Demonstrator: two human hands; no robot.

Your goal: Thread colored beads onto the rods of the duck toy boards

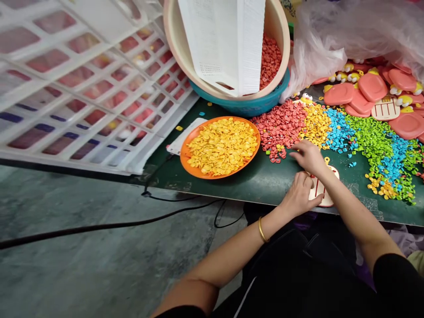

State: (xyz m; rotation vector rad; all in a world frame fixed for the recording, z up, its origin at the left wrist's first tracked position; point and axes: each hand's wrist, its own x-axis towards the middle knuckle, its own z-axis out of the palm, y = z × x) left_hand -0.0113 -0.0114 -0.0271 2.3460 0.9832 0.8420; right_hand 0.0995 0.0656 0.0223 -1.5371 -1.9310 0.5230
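Observation:
A cream plastic plate with red slots (326, 187) lies at the table's near edge, partly covered by my hands and right forearm. My left hand (298, 194), below a gold bangle, is closed at the plate's left side, its thumb along the near part. A small red piece (312, 176) shows by its fingertips. Crossing over the plate, my right hand (309, 157) reaches to the near edge of a heap of small red pieces (281, 123). Its fingers are slightly apart, and I see nothing held in them.
An orange plate of yellow pieces (221, 148) stands left of the red heap. Yellow (316, 126), blue (339, 128) and green pieces (371, 137) spread rightward. Salmon-coloured plastic parts (372, 86) lie behind. A basin (172, 35) holding a white basket (218, 39) and a white crate (109, 88) stand left.

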